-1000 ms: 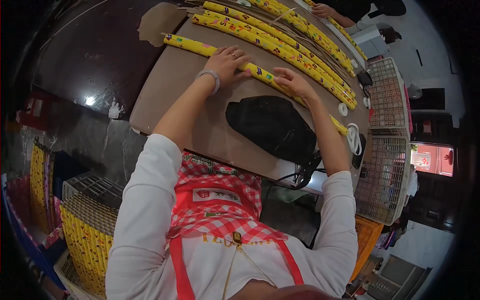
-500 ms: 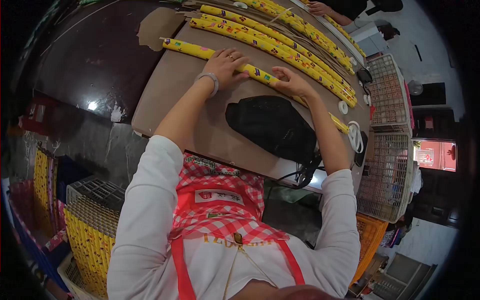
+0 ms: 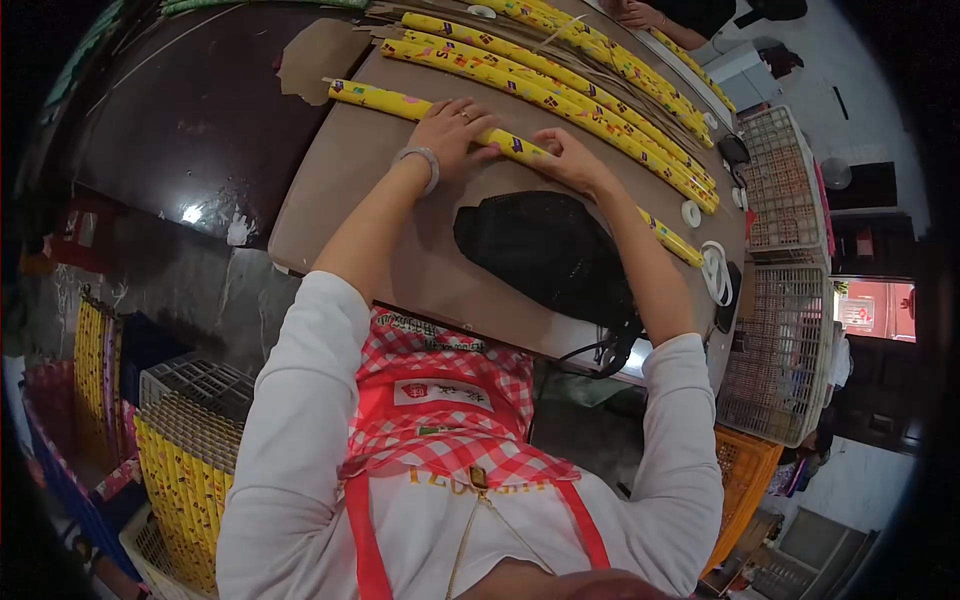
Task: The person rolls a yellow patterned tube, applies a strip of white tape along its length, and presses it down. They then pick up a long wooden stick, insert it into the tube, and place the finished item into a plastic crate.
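A long yellow patterned tube [image 3: 380,98] lies slantwise across the brown table [image 3: 330,190]. My left hand [image 3: 455,137] rests on the middle of the tube, fingers spread over its top, with a ring and a bracelet. Farther right along the same tube is my right hand [image 3: 572,160], its thumb and fingers curled together at the tube's near side; whether they pinch anything is too small to tell. Between my forearms sits a black bag [image 3: 540,250] with a dark strap. More yellow tubes [image 3: 560,95] lie side by side beyond my hands.
White tape rolls [image 3: 691,213] and a white looped strap [image 3: 716,273] lie at the table's right. Plastic crates [image 3: 775,350] stand beyond that edge. At lower left, a crate holds upright yellow tubes [image 3: 185,470]. Another person's hand [image 3: 642,15] shows at the top.
My right hand has shifted slightly left and up along the tube, and its fingers have drawn closer together. My left hand stays on the tube. The view has moved slightly.
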Available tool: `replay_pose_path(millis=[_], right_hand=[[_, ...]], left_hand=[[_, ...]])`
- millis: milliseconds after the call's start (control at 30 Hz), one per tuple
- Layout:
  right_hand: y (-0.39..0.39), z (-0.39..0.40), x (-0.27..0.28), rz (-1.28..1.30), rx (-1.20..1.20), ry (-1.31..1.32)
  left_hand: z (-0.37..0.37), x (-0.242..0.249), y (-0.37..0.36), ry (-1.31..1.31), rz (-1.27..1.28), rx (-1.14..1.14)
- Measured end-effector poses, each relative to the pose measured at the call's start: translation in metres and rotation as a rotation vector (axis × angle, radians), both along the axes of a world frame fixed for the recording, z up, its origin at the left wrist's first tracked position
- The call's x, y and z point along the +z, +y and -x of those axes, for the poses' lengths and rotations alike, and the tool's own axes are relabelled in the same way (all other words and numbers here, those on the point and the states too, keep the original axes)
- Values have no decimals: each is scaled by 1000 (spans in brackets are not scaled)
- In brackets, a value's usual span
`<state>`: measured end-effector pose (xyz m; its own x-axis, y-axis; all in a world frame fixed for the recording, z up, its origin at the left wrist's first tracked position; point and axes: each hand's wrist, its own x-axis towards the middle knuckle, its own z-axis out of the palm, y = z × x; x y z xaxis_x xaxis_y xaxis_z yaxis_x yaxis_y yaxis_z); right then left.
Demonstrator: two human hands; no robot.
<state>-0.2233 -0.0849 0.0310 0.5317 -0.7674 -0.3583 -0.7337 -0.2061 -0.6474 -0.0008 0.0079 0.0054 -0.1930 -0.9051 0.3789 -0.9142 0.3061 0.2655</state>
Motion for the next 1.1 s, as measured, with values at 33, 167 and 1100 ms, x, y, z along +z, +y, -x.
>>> replay_pose_path(millis=[33,167,1100], right_hand=[[1,2,-1,4,2,-2],[7,12,17,98,132,-74],[14,29,7,312,-145,-109]], left_hand=[[-1,0,-1,-2,4,2],[-2,-3,-2,-13,6,-14],[2,20,4,-8,-57,-60]])
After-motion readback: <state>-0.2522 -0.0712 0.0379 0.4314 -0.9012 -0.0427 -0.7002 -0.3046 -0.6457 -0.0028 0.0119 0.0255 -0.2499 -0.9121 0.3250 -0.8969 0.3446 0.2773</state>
